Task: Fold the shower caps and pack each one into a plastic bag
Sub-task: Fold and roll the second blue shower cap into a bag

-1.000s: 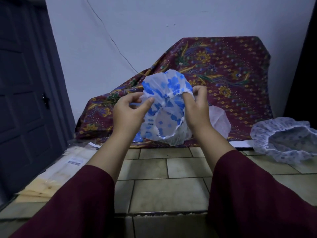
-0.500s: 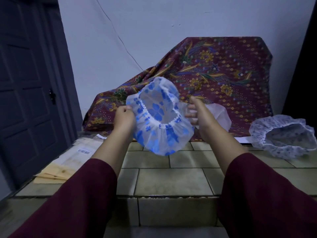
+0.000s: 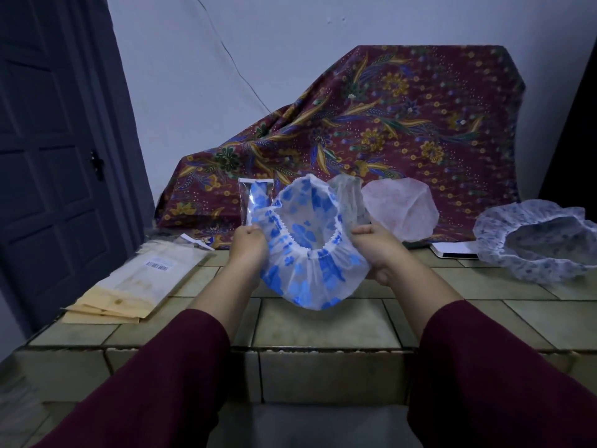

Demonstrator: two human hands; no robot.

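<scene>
I hold a white shower cap with blue flowers (image 3: pixel 310 273) stretched open above the tiled counter (image 3: pixel 323 328), its elastic mouth facing me. My left hand (image 3: pixel 247 245) grips the cap's left rim and my right hand (image 3: pixel 376 245) grips its right rim. Behind the cap stands a clear plastic bag (image 3: pixel 253 197) with a blue-flowered cap inside, leaning on the patterned cloth. A pale pink cap (image 3: pixel 402 208) and a small-dotted clear cap (image 3: pixel 350 195) lie just behind my right hand. A white cap with small blue flowers (image 3: pixel 536 240) lies open at the right.
A maroon batik cloth (image 3: pixel 387 124) drapes over something bulky against the wall. A stack of flat plastic bags and yellow envelopes (image 3: pixel 129 286) lies on the counter's left. A white flat device (image 3: pixel 452 250) lies under the cloth's edge. A dark door (image 3: pixel 58 156) stands at left.
The cap has come down from in front of the cloth to just above the counter, and my hands have spread apart, pulling its elastic mouth wide open toward me.
</scene>
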